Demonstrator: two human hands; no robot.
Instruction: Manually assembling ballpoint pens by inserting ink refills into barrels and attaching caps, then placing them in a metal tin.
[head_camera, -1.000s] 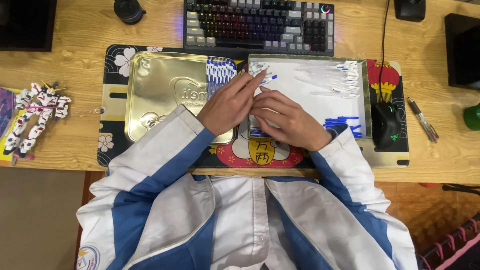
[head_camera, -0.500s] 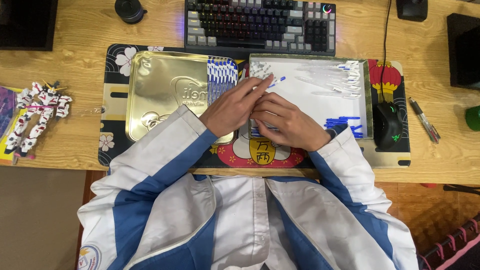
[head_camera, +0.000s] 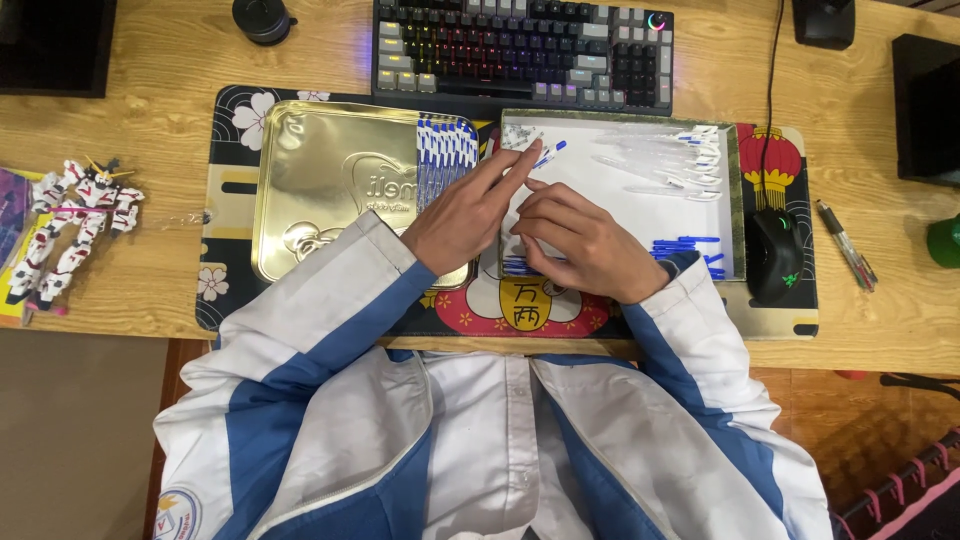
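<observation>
Gold tin lid (head_camera: 335, 190) beside white-lined tray (head_camera: 640, 195)

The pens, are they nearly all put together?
Not yet. A row of finished pens lies in the gold lid. Left hand and right hand hold one pen. Clear barrels and blue caps wait in the white tray.

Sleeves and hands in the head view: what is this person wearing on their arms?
Both arms are in long jacket sleeves, white with broad blue panels along them, reaching to the wrists. The left hand and right hand are bare: no gloves, rings or watch visible. The jacket hangs open over a white buttoned shirt.
</observation>
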